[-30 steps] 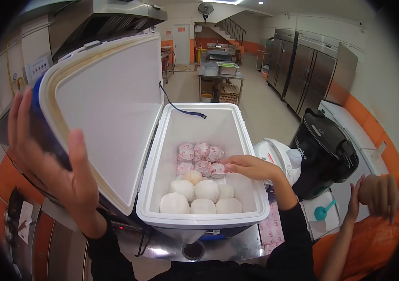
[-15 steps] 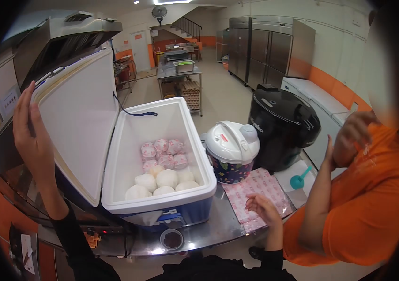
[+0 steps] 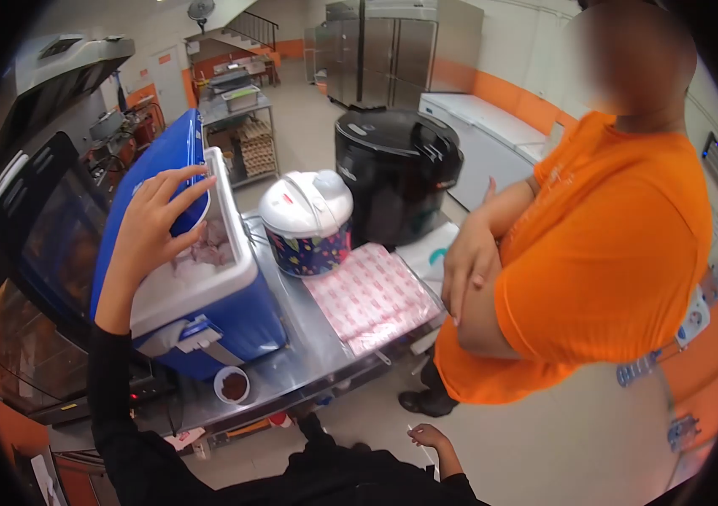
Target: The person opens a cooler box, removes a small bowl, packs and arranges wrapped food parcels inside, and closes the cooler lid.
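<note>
My left hand point(image 3: 155, 215) is at the blue cooler lid point(image 3: 144, 181), fingers over its edge and thumb apart below them. The lid stands partly lowered over the blue-and-white cooler box point(image 3: 237, 316). Inside, partly hidden by the lid and my hand, are white rounded pieces point(image 3: 194, 270) and pink-printed wrapped ones point(image 3: 211, 240). Low by my body, away from the table, is my right hand point(image 3: 429, 436), its fingers curled. Something thin and whitish shows at its fingertips, too small to name.
On the steel table point(image 3: 291, 337) are a small cup of dark brown stuff point(image 3: 232, 385), a patterned rice cooker point(image 3: 308, 228), a large black cooker point(image 3: 393, 177) and pink-printed wrapping sheets point(image 3: 376, 295). A person in an orange shirt point(image 3: 604, 253) stands close at right, arms folded.
The cooler lid has swung from wide open to partly lowered, my left hand moving with it. My right hand has dropped away from the wrapping sheets. The view has turned right.
</note>
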`<state>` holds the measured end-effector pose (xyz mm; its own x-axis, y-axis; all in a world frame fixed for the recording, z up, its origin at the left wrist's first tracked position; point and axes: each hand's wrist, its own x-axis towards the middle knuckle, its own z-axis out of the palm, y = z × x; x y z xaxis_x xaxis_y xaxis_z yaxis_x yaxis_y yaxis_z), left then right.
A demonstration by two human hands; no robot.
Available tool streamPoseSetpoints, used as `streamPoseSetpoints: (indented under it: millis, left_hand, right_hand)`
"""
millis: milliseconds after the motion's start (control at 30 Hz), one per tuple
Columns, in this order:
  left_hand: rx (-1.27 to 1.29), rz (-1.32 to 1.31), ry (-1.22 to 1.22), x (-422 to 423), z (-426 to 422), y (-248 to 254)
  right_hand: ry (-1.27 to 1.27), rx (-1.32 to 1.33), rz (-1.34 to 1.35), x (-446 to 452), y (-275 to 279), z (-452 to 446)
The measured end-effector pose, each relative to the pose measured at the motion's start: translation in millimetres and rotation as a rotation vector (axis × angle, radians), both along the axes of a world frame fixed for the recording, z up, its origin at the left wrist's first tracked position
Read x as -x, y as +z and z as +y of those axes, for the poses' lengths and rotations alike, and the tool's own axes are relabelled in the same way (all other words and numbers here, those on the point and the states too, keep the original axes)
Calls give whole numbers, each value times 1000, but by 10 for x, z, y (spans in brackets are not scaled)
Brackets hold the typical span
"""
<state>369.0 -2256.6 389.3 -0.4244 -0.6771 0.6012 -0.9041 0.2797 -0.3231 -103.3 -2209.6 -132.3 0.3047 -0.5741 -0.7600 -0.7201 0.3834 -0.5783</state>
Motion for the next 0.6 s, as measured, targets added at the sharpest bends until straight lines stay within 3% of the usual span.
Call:
streamPoseSetpoints:
  millis: [33,100,133,200,233,367,567,600]
  left_hand:
    - [-24,41,2,37,-24,-60]
    - [-68,116,12,84,-57,-150]
    - [-79,109,-12,98,-64,-189]
    - [-33,89,-51,96,-89,-223]
    - [-20,71,-19,78,-97,-255]
    - [-22,123,31,115,-45,-236]
    - [-34,150,90,142,23,-156]
    - [86,109,180,40,37,-71]
  right_hand:
    - [11,-30,103,158,-112,156]
    - [157,-88,-95,1124,-2340,504]
    - [220,-122,-199,1491,-3118,654]
    - [224,37,258,1208,-2004,987]
    - [164,-98,291,1095,-1335,1011]
    - [-104,-295,298,1245,-1419,1300]
    - [-252,-376,284,1493,-2469,1381]
    - [-284,-359,254,1456,-2221,1324]
